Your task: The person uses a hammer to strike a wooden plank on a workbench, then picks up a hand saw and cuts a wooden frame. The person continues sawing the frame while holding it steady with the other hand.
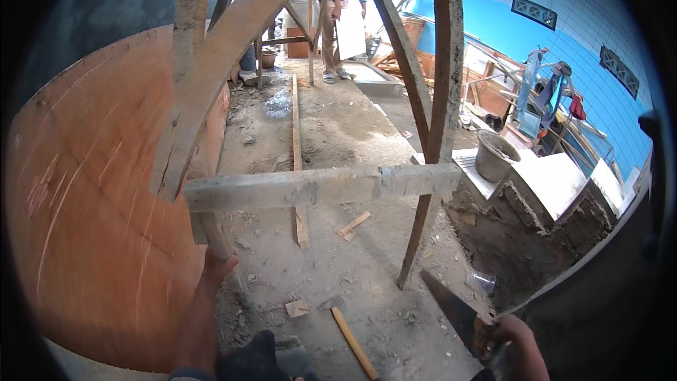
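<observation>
A wooden trestle of rough beams stands before me, with a grey crossbar (324,187) spanning its two sides. My left hand (216,268) is closed around the lower end of its left wooden leg (214,234), beside a large plywood sheet (99,190). Low on the right, my right hand (511,328) grips a handsaw (455,305) by its handle. The saw's blade points up and to the left, apart from the trestle's right leg (416,243). Part of the left hand's fingers is hidden behind the leg.
On the dusty floor lie a long wooden batten (296,127), small offcuts (297,308), a wooden handle (352,342) and a clear plastic cup (482,282). A mortar bucket (496,155) stands right, above a dug-out edge. Another person (342,0) stands at the back with a white panel.
</observation>
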Tool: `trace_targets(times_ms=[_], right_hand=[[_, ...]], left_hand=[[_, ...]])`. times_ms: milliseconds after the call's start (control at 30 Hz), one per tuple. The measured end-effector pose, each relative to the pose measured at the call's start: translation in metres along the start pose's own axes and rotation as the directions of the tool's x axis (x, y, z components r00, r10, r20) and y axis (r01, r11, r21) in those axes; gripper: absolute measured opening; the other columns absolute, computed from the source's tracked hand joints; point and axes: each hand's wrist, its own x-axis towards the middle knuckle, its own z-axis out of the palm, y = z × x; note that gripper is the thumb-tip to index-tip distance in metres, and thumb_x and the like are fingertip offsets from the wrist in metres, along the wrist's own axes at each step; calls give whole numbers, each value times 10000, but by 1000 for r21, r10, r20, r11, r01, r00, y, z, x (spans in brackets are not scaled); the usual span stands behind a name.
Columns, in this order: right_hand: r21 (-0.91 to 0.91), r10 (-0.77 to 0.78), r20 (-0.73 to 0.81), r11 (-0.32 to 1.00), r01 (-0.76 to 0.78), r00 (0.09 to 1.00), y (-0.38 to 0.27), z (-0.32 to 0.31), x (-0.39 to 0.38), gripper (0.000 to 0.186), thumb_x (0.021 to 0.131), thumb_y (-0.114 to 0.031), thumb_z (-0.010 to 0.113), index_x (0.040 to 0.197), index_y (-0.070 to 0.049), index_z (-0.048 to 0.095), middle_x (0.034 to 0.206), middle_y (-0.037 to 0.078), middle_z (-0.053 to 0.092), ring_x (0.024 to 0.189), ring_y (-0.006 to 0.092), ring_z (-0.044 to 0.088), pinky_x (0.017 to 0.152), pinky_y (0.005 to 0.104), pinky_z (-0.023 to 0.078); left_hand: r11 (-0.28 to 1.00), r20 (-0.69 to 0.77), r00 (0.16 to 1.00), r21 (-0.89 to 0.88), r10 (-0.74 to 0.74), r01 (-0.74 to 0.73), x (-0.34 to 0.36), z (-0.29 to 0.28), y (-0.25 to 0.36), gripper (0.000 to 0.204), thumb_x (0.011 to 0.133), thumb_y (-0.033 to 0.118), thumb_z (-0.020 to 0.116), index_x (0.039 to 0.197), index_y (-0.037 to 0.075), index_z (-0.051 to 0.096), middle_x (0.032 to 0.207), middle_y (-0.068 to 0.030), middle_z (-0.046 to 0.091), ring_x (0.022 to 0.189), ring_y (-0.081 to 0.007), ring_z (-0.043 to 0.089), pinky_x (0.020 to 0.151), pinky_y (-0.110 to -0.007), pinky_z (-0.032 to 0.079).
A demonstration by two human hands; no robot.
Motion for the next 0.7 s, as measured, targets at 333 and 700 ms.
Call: trace_targets(times_ms=[333, 700], right_hand=[[145, -106, -64, 983, 114, 992, -27, -87, -106, 461, 652, -45, 688, 1113, -33, 705, 835, 113, 716, 755, 243, 685, 698, 329, 542], [158, -7, -184, 987, 36, 983, -55, -119, -160, 281, 675, -12, 609, 918, 23, 744, 688, 38, 677, 618, 125, 623, 568, 323, 512]], left_hand=[[976, -6, 988, 151, -155, 154, -11, -1, 8, 518, 695, 246, 804, 1115, 15, 608, 1036, -136, 671, 1009, -277, 648, 870, -401, 514], [936, -717, 605, 215, 345, -280, -11, -107, 187, 370, 913, 220, 649, 1160, -50, 594, 1126, -194, 640, 1091, -299, 609, 932, -408, 478]])
